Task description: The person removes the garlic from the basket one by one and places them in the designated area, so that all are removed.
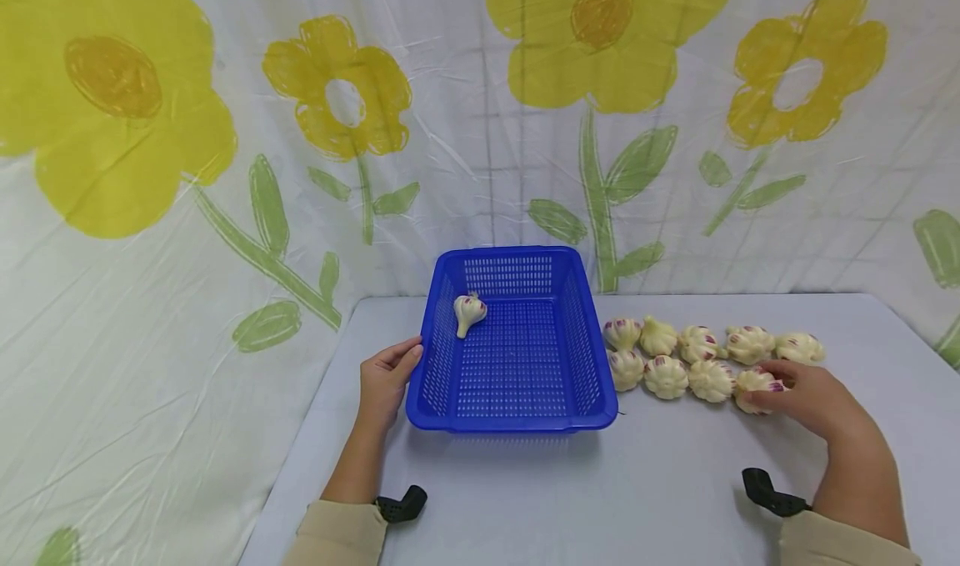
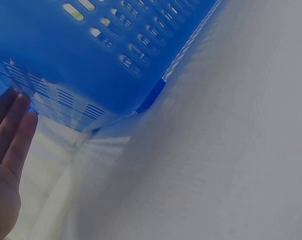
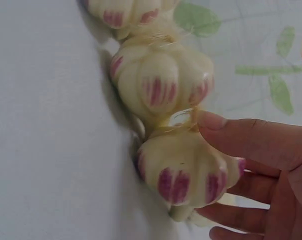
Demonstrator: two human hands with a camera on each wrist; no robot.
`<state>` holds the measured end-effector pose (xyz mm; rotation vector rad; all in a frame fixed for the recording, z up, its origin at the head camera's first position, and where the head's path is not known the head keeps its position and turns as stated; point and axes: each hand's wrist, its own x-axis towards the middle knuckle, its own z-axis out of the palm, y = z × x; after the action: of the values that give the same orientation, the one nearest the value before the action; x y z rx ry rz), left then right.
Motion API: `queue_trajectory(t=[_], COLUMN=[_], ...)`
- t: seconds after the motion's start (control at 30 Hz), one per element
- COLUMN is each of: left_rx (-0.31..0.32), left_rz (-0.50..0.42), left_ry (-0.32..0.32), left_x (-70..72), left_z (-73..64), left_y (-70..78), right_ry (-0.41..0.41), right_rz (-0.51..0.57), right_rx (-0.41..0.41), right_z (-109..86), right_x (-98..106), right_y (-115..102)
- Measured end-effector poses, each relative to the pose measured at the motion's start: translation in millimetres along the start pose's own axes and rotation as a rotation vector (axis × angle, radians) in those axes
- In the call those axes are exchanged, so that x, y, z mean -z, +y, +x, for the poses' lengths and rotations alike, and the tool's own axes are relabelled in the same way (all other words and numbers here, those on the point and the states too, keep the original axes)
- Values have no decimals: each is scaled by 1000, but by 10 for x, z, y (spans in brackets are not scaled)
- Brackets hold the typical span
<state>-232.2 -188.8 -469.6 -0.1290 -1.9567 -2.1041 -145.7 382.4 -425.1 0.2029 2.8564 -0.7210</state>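
Observation:
A blue plastic basket [image 1: 510, 420] stands mid-table with one garlic bulb [image 1: 469, 312] inside, near its left wall. My left hand [image 1: 384, 383] is at the basket's left side. In the left wrist view, straight fingers [image 2: 16, 125] rest against the basket wall [image 2: 56, 65]. Right of the basket, several purple-streaked garlic bulbs [image 1: 666, 377] lie in two rows. At the near row's right end, my right hand [image 1: 813, 395] holds a garlic bulb [image 3: 183, 167] between thumb and fingers, the fingers partly hidden behind it. Another bulb [image 3: 161, 82] lies right beside that one.
A white cloth covers the table [image 1: 660, 483]. Behind it hangs a white curtain [image 1: 457, 182] painted with yellow flowers. Black camera mounts [image 1: 401, 506] are strapped at both wrists, by the beige sleeves [image 1: 341, 533].

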Motion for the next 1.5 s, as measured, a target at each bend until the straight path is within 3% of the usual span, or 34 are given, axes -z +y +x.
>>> queue_trajectory(t=[0.2, 0.37, 0.6, 0.87, 1.03, 1.3, 1.37, 1.5], left_rx=[-33, -26, -22, -27, -23, -31, -27, -29], left_rz=[-14, -12, -6, 14, 3, 6, 4, 1], left_ry=[2, -2, 0, 4, 2, 9, 16, 14], left_x=[-10, -21, -9, -16, -28, -35, -36, -34], left_z=[1, 4, -2, 2, 7, 28, 26, 20], left_y=[-7, -10, -19, -13, 15, -10, -14, -7], right_ry=[22, 73, 166, 219, 199, 114, 79, -6], right_rz=[3, 0, 11, 66, 78, 77, 72, 82], right_rx=[7, 51, 171, 389, 509, 729, 757, 730], right_z=[-88, -112, 12, 96, 236, 757, 892, 1150], right_x=[154, 301, 482, 544, 453, 101, -8, -276], right_y=[-129, -432, -1134, -2069, -2589, -3191, -3308, -3492])
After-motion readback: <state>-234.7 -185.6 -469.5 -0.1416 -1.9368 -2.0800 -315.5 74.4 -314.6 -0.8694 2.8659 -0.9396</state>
